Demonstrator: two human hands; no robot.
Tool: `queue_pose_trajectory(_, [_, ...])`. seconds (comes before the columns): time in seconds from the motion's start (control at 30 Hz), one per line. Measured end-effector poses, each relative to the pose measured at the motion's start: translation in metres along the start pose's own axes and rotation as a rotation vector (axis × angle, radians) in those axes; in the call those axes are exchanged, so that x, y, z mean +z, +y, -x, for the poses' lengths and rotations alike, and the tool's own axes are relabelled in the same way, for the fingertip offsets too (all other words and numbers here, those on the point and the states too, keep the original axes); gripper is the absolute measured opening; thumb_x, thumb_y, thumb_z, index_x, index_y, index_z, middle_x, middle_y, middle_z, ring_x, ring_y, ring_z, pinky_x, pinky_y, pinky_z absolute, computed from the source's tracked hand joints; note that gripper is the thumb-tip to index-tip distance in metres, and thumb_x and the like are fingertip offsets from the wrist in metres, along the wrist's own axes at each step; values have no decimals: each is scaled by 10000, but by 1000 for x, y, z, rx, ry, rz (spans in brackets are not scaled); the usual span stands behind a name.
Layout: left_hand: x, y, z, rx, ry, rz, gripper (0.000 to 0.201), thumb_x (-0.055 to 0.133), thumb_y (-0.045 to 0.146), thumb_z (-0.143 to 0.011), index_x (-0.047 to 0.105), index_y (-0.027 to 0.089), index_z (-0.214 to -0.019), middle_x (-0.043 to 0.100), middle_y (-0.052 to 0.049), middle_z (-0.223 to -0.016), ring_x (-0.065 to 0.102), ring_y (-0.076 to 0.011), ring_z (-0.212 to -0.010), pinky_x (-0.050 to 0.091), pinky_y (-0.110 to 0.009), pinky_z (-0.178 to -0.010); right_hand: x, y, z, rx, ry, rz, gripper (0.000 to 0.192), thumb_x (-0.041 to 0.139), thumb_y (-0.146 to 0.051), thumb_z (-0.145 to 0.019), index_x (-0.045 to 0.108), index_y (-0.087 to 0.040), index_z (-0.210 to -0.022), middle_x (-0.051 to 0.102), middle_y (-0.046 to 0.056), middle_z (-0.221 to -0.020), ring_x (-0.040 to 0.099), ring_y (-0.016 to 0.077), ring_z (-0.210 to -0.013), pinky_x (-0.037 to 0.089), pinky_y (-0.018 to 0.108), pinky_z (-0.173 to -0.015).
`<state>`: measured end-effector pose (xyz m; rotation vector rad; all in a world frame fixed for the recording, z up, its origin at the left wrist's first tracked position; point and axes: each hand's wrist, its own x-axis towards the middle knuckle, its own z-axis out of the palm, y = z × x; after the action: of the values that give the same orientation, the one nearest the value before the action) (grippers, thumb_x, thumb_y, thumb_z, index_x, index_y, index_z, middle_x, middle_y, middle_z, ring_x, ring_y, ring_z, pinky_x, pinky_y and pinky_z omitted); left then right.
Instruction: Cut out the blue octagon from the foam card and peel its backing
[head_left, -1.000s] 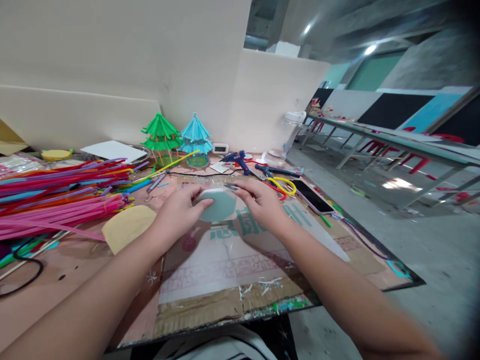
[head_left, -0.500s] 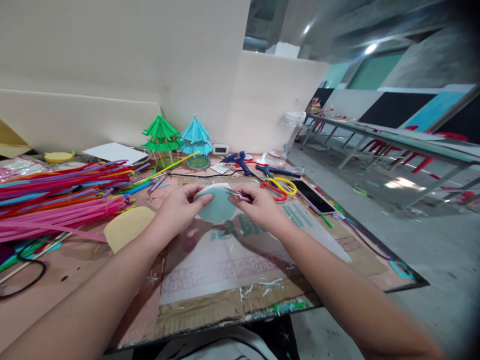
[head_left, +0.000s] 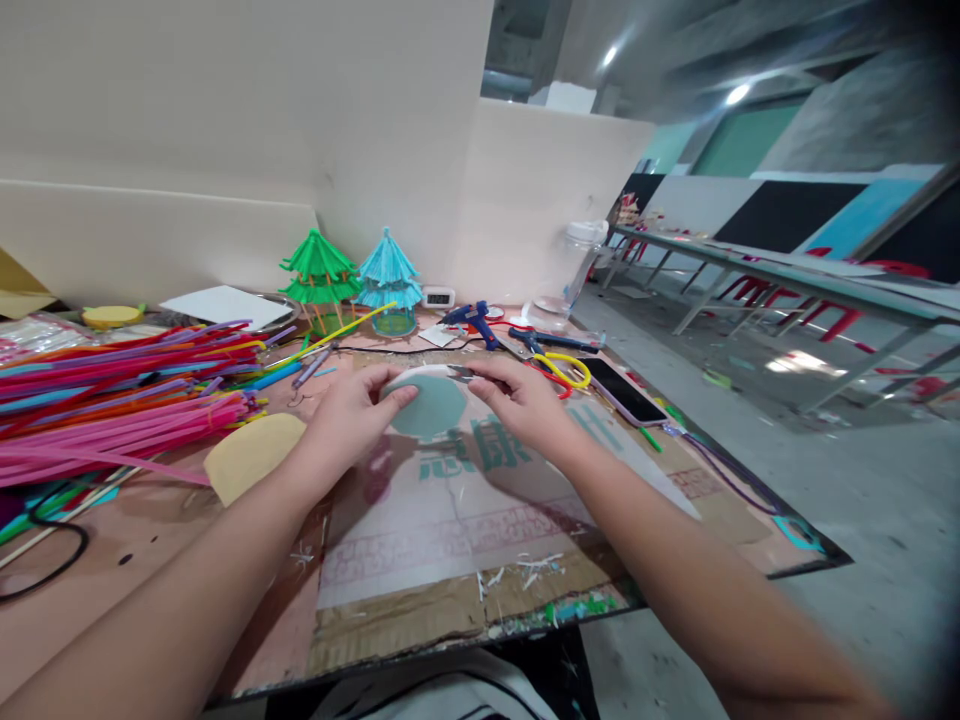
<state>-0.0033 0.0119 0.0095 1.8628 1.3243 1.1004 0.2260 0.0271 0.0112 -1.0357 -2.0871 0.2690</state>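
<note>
Left hand: the left hand (head_left: 351, 415) is curled around the near-left edge of a pale green disc (head_left: 424, 404), with the thumb laid across its face and the fingers hidden behind it.
Right hand: the right hand (head_left: 525, 405) is closed on the disc's far-right edge, and its fingertips (head_left: 480, 375) are pinched at the rim; something thin and grey seems to be caught there, too small to be told.
Disc: it is held between both hands just above the table, over the middle of a printed sheet (head_left: 450, 510), and is tilted with its flat face toward the camera.
Table: a cardboard-covered table (head_left: 150, 530) is seen, with small paper scraps scattered along its near edge.
Left of the hands: a yellow foam piece (head_left: 251, 455) is laid just beside the left wrist; further left, a large heap of coloured straws (head_left: 120, 400) is piled.
Behind the hands: a green paper tower (head_left: 319, 275) and a blue paper tower (head_left: 388, 280) are stood upright side by side against the wall, with a blue glue gun (head_left: 472, 320) lying near them.
Right of the hands: yellow-handled scissors (head_left: 559, 365) are laid near the right hand, with a phone (head_left: 622, 392) flat just beside them.
</note>
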Motion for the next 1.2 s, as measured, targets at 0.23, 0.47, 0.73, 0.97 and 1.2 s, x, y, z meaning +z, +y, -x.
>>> queue_pose_trajectory(0.23, [2,2,1,40,-15,-20,237,596,363,-826,697,171,-922,695,-1,-759,592,-153,-639,419,-224,-559,4,-1,2,19,-17,-3,276,549,-351,-924,702,-212,-1107,737,66,-1049,670,219,-957,510,350,-817])
queue_pose_trajectory(0.47, [-2,2,2,35,-8,-99,227,583,366,-838,698,183,-909,695,9,-726,590,-156,-599,398,-239,-539,0,-2,0,44,5,-34,255,555,-316,-915,715,-205,-1079,741,70,-1042,678,217,-935,516,356,-805])
queue_pose_trajectory(0.73, [-1,-1,2,161,70,-259,223,582,319,-851,727,236,-1000,755,-18,-965,661,-220,-872,465,-291,-756,1,1,1,28,-37,-33,260,561,-366,-916,733,-233,-1059,751,49,-987,680,204,-882,517,337,-756])
queue_pose_trajectory(0.97, [-1,0,3,165,75,-302,222,574,313,-857,730,245,-999,757,-21,-991,668,-228,-897,472,-303,-773,2,0,1,55,-22,-87,229,597,-333,-891,749,-217,-1018,760,52,-969,688,202,-886,518,335,-773])
queue_pose_trajectory(1.2, [-2,1,4,181,53,-313,245,559,329,-868,725,224,-1015,755,-37,-1006,666,-233,-905,471,-310,-786,3,0,1,66,36,-45,255,579,-355,-901,746,-218,-1036,759,48,-956,680,190,-844,506,310,-728])
